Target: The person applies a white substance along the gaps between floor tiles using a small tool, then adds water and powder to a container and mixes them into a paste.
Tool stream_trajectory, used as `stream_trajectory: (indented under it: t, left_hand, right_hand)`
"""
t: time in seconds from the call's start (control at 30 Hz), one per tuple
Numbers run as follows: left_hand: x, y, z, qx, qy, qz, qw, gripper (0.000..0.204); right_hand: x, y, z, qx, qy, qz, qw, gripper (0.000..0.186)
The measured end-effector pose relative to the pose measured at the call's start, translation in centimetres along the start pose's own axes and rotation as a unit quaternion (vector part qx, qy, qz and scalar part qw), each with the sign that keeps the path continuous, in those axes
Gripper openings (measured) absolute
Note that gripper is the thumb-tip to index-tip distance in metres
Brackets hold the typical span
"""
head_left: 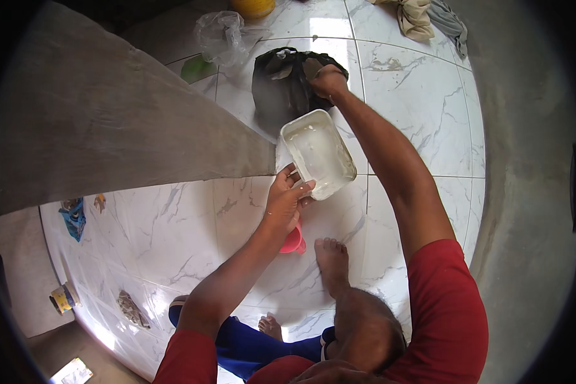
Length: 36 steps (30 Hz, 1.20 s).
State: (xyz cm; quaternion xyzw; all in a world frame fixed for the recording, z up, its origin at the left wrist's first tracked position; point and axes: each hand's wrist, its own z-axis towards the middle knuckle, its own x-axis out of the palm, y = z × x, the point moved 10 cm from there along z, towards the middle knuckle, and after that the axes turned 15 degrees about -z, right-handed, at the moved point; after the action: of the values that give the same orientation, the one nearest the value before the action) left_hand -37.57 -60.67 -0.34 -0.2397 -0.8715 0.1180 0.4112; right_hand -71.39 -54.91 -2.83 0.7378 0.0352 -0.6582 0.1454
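Note:
My left hand grips the near-left edge of a white rectangular plastic tub, thumb on its rim. The tub is tilted, its inside smeared with a pale, wet-looking residue. Beyond it a black plastic bag stands open on the floor. My right hand reaches into the bag's right side with fingers curled. A greyish-brown piece shows beside those fingers, but I cannot make out whether they hold it. Under my left wrist a pink plastic mug rests on the floor, partly hidden.
White marbled tiles cover the floor. A grey wall corner juts in from the left; another grey wall runs along the right. Clear plastic, a yellow container and cloths lie at the far side. A blue packet lies left.

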Motion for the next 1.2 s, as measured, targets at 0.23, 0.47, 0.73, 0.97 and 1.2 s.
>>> stream_trajectory:
  t: [0.23, 0.47, 0.73, 0.97, 1.2]
  left_hand:
    - [-2.1, -1.5, 0.3, 0.04, -0.01, 0.012, 0.999, 0.079]
    - [-0.7, -0.6, 1.1, 0.038, -0.006, -0.037, 0.999, 0.075]
    - [-0.4, -0.5, 2.5, 0.033, 0.0, -0.055, 0.998, 0.073]
    - [0.2, -0.7, 2.4, 0.03, 0.009, -0.058, 0.998, 0.073]
    - [0.0, -0.7, 2.5, 0.028, 0.006, -0.065, 0.998, 0.073]
  right_hand:
    - [-1.9, 0.9, -4.0, 0.093, 0.138, 0.483, 0.86, 0.025]
    - [-6.6, -2.8, -6.9, 0.122, 0.048, 0.505, 0.853, 0.021]
    - [-12.1, -5.6, -12.0, 0.101, 0.066, 0.475, 0.872, 0.023]
    - [-11.8, -5.4, -19.1, 0.071, 0.115, 0.396, 0.908, 0.026]
    - [-16.3, 2.8, -26.5, -0.349, -0.165, 0.017, 0.922, 0.026]
